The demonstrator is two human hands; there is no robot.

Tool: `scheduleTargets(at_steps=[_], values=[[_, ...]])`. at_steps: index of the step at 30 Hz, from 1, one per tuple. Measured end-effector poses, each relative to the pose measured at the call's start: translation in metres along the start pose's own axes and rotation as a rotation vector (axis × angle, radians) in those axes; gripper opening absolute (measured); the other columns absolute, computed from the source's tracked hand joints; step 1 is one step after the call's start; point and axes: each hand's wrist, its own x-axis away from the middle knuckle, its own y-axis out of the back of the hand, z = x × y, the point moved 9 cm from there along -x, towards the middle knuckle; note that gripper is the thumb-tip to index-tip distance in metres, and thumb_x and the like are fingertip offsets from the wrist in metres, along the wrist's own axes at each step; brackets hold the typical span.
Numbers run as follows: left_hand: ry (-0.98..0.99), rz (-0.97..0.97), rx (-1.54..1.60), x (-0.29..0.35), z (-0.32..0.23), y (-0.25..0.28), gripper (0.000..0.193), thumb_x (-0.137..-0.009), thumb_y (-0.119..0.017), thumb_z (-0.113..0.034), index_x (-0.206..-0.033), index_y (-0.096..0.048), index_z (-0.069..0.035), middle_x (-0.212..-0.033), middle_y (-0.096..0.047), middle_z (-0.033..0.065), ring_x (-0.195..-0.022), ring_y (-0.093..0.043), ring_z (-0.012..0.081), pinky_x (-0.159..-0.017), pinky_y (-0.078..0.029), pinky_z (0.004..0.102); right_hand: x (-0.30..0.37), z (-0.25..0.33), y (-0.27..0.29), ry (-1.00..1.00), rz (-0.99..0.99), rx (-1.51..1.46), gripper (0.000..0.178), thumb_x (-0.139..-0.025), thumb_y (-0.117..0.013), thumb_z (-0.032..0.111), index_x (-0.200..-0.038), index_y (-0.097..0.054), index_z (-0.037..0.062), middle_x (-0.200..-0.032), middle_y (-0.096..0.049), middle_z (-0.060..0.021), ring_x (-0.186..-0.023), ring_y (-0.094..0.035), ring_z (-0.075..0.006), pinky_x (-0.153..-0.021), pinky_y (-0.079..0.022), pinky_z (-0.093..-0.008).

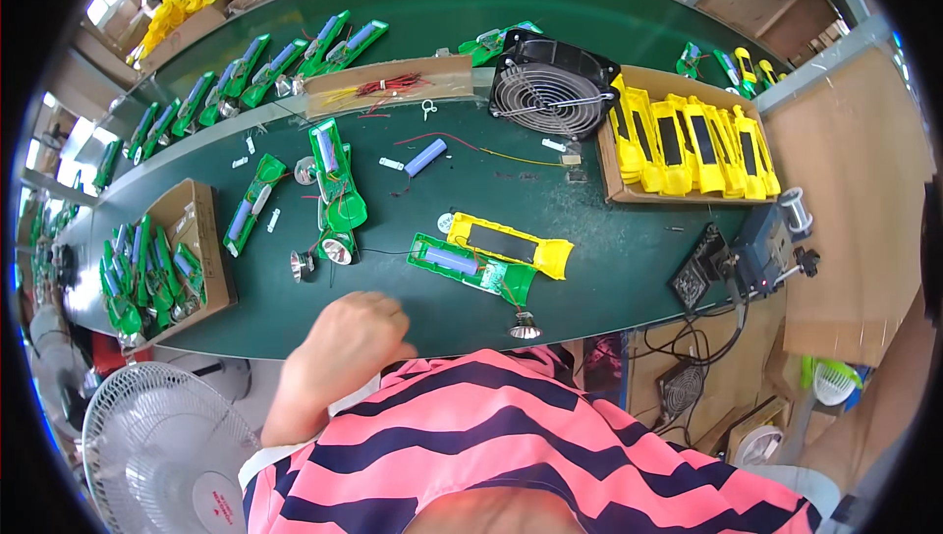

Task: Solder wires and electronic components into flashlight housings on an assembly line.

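My left hand [356, 339] rests at the table's near edge with its fingers curled under. Whatever they enclose, if anything, is hidden. Right of it lies a green plastic housing half [516, 285] with a blue cylindrical battery [450, 260] inside. Wires link it to a small silver reflector [525, 326]. A yellow housing half with a dark panel [552, 258] lies against its far side. My right forearm [874, 436] reaches out at the right rim; the hand is outside the picture.
Left stands a carton of green housings [218, 244]; more line the back shelf. A black fan [550, 92] stands beside a box of yellow housings [611, 166]. At right are a blue bench unit [761, 244] and a solder spool [796, 210]. A loose battery [426, 157] lies mid-table.
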Motion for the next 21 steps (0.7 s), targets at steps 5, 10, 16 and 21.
scheduleTargets(at_steps=[5,10,16,21], values=[[-0.067,-0.340,0.031,-0.048,0.014,-0.028,0.066,-0.058,-0.071,-0.018,-0.114,-0.043,0.004,-0.118,-0.041,0.0166,-0.115,-0.038,0.0302,-0.095,-0.033,0.0365,0.172,-0.075,-0.089,-0.467,0.185,0.037,0.046,-0.075,-0.058,0.003,-0.116,-0.036,-0.0007,-0.111,-0.048,-0.0123,-0.096,-0.049,-0.0188,-0.081,-0.040,-0.0291],[-0.150,-0.440,0.096,-0.061,0.015,-0.063,0.048,-0.062,-0.070,-0.020,-0.103,-0.052,-0.005,-0.102,-0.053,0.0113,-0.095,-0.051,0.0281,-0.080,-0.042,0.0376,0.245,-0.205,-0.132,-0.581,-0.134,0.045,0.070,-0.071,-0.064,0.003,-0.130,-0.024,0.0049,-0.125,-0.036,-0.0135,-0.105,-0.046,-0.0198,-0.088,-0.039,-0.0347],[-0.104,-0.535,0.125,-0.046,0.007,-0.067,0.042,-0.065,-0.068,-0.023,-0.101,-0.053,-0.007,-0.099,-0.052,0.0083,-0.095,-0.051,0.0253,-0.082,-0.040,0.0363,0.266,-0.262,-0.011,-0.189,-1.142,0.004,0.062,-0.078,-0.058,0.004,-0.130,-0.024,0.0038,-0.104,-0.044,-0.0084,-0.081,-0.049,-0.0151,-0.070,-0.044,-0.0271],[-0.087,-0.537,0.113,-0.047,0.016,-0.068,0.057,-0.065,-0.068,-0.029,-0.112,-0.046,-0.005,-0.103,-0.051,0.0106,-0.099,-0.049,0.0268,-0.091,-0.036,0.0397,0.236,-0.277,0.039,-0.109,-1.194,0.305,0.053,-0.080,-0.059,0.008,-0.124,-0.032,0.0020,-0.103,-0.051,-0.0093,-0.082,-0.053,-0.0174,-0.068,-0.044,-0.0282]])
